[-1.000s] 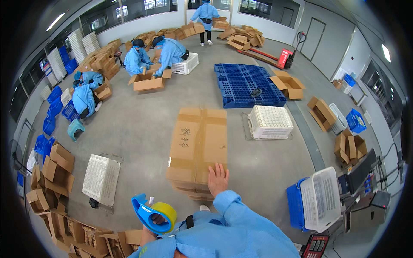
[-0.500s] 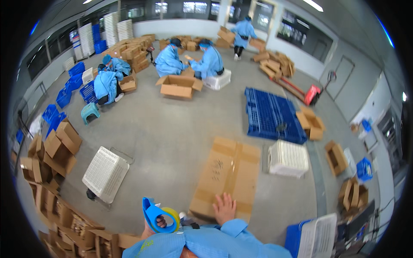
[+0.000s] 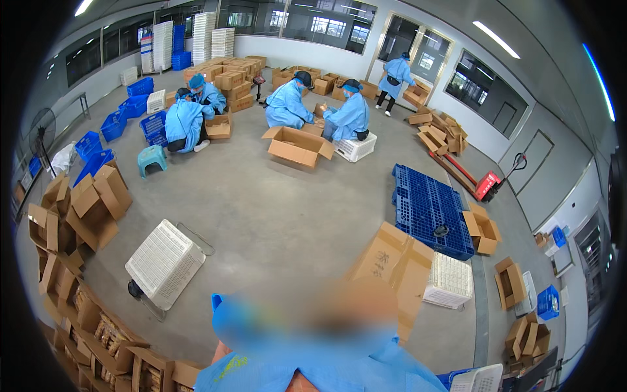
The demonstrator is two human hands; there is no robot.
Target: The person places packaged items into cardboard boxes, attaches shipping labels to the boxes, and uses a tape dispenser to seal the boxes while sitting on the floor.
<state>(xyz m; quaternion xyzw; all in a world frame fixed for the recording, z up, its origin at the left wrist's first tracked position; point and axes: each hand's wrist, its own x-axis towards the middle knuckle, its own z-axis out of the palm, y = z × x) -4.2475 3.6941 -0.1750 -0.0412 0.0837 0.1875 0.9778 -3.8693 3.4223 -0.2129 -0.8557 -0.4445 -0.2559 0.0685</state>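
A large taped cardboard box point(image 3: 405, 261) stands right in front of me, turned at an angle, its far corner beside the blue pallet. A smeared patch covers its near side and most of both hands. The blue tape dispenser point(image 3: 219, 313) shows only by its left edge, at my left hand point(image 3: 221, 351), of which just a bit near the sleeve is visible. My right hand is lost in the blur, so I cannot make out its fingers or what it touches.
Beyond the box lies a blue plastic pallet point(image 3: 431, 209), with a white crate point(image 3: 450, 281) nearer. Another white crate point(image 3: 165, 264) sits at left. Open cartons point(image 3: 98, 202) line the left side. Co-workers in blue gowns point(image 3: 287, 101) crouch around an open carton point(image 3: 297, 147). A red pallet jack point(image 3: 486, 186) stands far right.
My view has tilted up and swung left. The cardboard box has shifted right and turned, closer to the pallet and white crate. My right hand, earlier flat on it, is now hidden by blur.
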